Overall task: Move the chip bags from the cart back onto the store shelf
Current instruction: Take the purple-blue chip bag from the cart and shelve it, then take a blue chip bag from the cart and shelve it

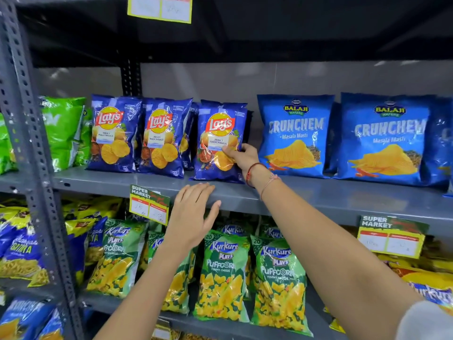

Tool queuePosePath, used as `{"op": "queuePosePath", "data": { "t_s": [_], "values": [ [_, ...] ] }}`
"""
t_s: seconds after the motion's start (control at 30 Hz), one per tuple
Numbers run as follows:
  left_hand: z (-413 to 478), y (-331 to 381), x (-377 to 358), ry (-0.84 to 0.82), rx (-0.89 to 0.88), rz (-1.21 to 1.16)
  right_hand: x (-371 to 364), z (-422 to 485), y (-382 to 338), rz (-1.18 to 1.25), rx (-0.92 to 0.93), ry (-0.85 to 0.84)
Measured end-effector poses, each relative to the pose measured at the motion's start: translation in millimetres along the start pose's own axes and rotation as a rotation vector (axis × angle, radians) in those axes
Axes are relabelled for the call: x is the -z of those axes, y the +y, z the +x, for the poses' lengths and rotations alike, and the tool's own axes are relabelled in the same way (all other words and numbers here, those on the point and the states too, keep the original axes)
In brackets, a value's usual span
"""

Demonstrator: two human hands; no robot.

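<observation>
Right now your right hand [241, 157] is up on the grey metal store shelf [318, 195], fingers and thumb closed on the lower right edge of a dark blue Lay's bag [218, 141] that stands upright on the shelf board. Its label reads "India's Magic Masala". Red and pale threads circle that wrist. Two more Lay's bags [137, 133] of the same kind stand to the left of that hand, with green bags [63, 131] further left beyond them, past the perforated grey upright [31, 133]. Just to the right of the hand stand two light blue Balaji Wafers bags [343, 133] marked "Crunchem Masala Masti".

Your left hand [193, 214] is open, fingers spread and holding nothing, its fingertips at the front lip of the same shelf, below and left of your right hand. Beside it to the left hangs a price tag [149, 204] headed "Super Market"; its handwritten figures are too blurred to read. A second such tag [392, 235] hangs far to the right. Below your left hand, on the next shelf down, stand green Kurkure Playz bags [252, 273] reading "Puffcorn Yummy Cheese". A grey back panel closes the shelving behind the bags.
</observation>
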State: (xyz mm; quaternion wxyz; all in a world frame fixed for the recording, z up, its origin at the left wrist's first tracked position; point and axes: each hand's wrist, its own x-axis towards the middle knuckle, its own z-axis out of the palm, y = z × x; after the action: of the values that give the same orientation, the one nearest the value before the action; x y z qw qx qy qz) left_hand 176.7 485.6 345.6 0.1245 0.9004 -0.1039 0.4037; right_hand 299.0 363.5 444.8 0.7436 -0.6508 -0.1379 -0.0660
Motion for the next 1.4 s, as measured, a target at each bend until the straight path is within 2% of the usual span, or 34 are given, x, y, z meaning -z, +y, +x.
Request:
{"op": "queuePosePath", "data": {
  "t_s": [0.27,0.47,0.6,0.73,0.87,0.9,1.13,1.23,1.33,1.4],
  "values": [
    [-2,3,-4,0.076,0.006,-0.038,23,-11,-2,-0.214,0.023,0.035],
    [-15,48,-11,0.231,-0.046,-0.189,89,-74,-26,-0.292,0.209,0.155],
    [-24,114,-33,0.236,-0.175,-0.419,163,-151,-23,-0.425,0.401,0.381],
    [-37,186,-67,0.097,-0.328,-0.627,241,-239,1,-0.552,0.366,0.636],
    [-73,276,-118,-0.184,-0.439,-0.773,334,-333,46,-0.631,0.151,0.896],
    [-80,286,-127,-0.253,-0.445,-0.769,346,-347,59,-0.643,0.102,0.914],
    [-201,423,-217,-0.819,-0.552,-0.855,471,-513,177,-0.591,-0.510,1.193],
    [-249,463,-245,-1.072,-0.531,-0.838,500,-567,222,-0.531,-0.784,1.233],
    [-288,496,-268,-1.289,-0.525,-0.826,517,-611,269,-0.404,-1.054,1.202],
    [-309,509,-284,-1.406,-0.495,-0.785,518,-630,294,-0.278,-1.151,1.211]
  ]
}}
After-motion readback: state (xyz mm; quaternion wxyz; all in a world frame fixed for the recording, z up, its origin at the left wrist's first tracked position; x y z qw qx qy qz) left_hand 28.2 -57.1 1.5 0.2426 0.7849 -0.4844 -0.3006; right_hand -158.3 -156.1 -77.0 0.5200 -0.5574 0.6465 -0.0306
